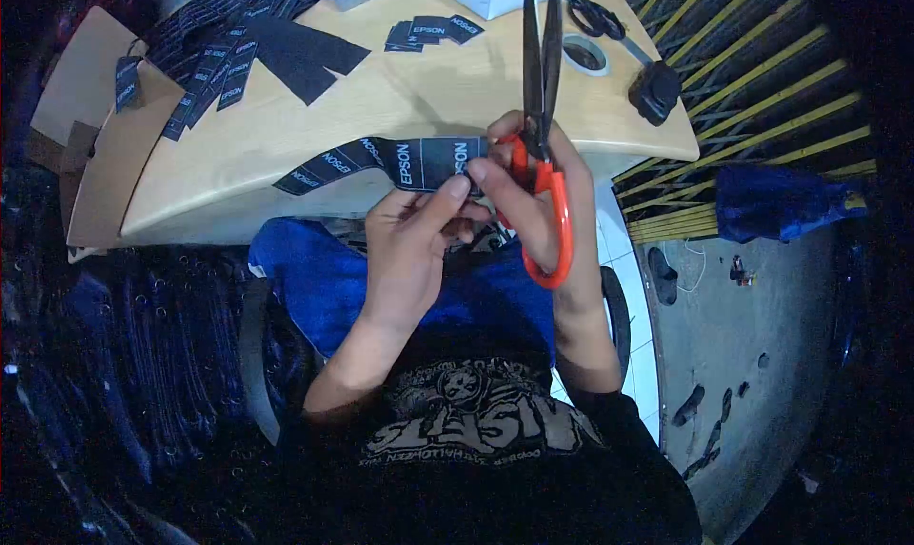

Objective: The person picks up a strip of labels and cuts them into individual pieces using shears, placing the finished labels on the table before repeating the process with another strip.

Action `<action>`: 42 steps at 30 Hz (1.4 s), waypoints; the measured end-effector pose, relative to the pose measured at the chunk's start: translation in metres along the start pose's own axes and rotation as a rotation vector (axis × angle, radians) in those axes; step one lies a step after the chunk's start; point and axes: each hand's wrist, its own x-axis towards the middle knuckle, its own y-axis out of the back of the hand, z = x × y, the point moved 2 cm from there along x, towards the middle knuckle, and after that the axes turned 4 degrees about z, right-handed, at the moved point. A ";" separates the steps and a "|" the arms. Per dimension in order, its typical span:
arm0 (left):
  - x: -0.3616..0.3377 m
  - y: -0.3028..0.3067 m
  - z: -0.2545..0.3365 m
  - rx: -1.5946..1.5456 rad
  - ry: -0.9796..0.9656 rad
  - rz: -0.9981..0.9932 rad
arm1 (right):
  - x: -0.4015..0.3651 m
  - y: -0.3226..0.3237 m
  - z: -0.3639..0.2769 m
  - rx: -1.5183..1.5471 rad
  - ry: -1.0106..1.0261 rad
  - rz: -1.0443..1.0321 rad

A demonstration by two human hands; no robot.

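1. The pale wooden table with a curved front edge (400, 98) fills the upper part of the view. The person sits in front of it with a blue cloth (314, 269) across the lap.
2. A heap of black printed labels (224, 50) lies on the far left part of the table and spills over its edge.
3. The long black ribbon strip printed with white EPSON lettering (381, 159) hangs in the air just in front of the table edge. Its free end trails to the left.
4. The orange-handled steel scissors (539, 69) point away from the person. The long blades are nearly together, and they cross the right end of the ribbon strip.
5. The left hand (409, 240) pinches the ribbon strip between thumb and fingers, just beside the blades.
6. The right hand (526, 217) is closed through the orange handle loops and grips the scissors.
7. A small stack of cut black labels (430, 31) rests near the far edge of the table.
8. A pair of black scissors (592, 17), a roll of tape (584, 55) and a small black block (654, 91) lie at the right end of the table.
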 end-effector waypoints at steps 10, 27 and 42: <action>0.002 -0.020 0.031 -0.150 -0.416 0.083 | -0.021 -0.010 -0.022 -0.085 0.045 0.061; -0.010 -0.035 0.052 -0.230 -0.459 0.121 | -0.068 -0.028 -0.022 0.033 -0.120 -0.234; -0.020 -0.040 0.051 -0.178 -0.526 0.070 | -0.064 -0.023 -0.035 -0.078 0.037 -0.241</action>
